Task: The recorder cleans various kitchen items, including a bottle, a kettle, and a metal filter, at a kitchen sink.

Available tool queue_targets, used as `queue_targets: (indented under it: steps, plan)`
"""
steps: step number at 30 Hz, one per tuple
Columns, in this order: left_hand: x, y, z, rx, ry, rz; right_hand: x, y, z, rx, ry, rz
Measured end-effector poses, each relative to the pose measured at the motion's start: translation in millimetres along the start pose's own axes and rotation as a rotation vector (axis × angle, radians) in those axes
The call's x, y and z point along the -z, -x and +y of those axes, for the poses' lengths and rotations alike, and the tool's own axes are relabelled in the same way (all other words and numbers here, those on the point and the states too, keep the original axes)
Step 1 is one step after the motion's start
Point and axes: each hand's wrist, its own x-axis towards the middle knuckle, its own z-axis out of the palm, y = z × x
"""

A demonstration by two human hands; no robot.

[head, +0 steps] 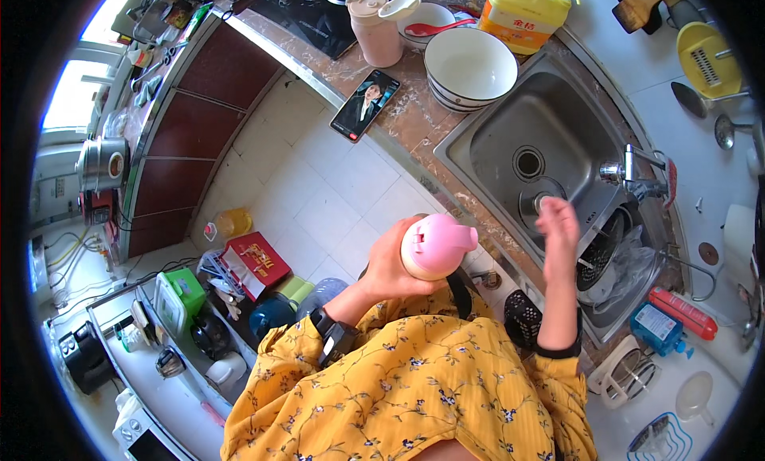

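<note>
My left hand (pixel 388 264) grips a bottle with a pink domed, spouted lid (pixel 436 246), held upright in front of my body. Only a strip of its pale body shows below the lid. Over the near part of the stainless steel sink (pixel 508 132), my right hand (pixel 559 231) is raised and blurred by motion. I see nothing in it, and its thumb stands apart from loosely bent fingers. Just beyond those fingertips, a round metal drain fitting (pixel 534 199) is partly covered by the hand. A chrome faucet (pixel 633 171) stands at the sink's far side.
A white bowl (pixel 472 63), a pale pink tumbler (pixel 375 36) and a yellow jug (pixel 526 16) stand on the counter. At its edge lies a phone (pixel 364 105) with a lit screen. A colander (pixel 603 252) and plastic bag (pixel 633 264) occupy the smaller basin.
</note>
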Motion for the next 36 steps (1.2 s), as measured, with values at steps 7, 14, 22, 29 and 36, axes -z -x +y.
queue_targets:
  steps: [7, 14, 22, 29, 36]
  plan:
    - [-17, -24, 24, -0.151, 0.040, -0.054, -47, 74, -2, 0.335, 0.143, -0.535]
    - [-24, -31, 43, -0.352, -0.016, -0.139, -57, 91, -4, 0.422, 0.104, -0.457]
    - [-15, -33, 61, -0.386, -0.109, -0.319, -57, 96, -13, 0.401, 0.030, -0.274]
    - [19, -49, 65, -0.463, -0.067, -0.557, -29, 97, -11, 0.298, 0.196, -0.414]
    - [-11, -59, 104, -0.658, 0.411, -0.792, -31, 101, -24, 0.265, -0.038, -0.714]
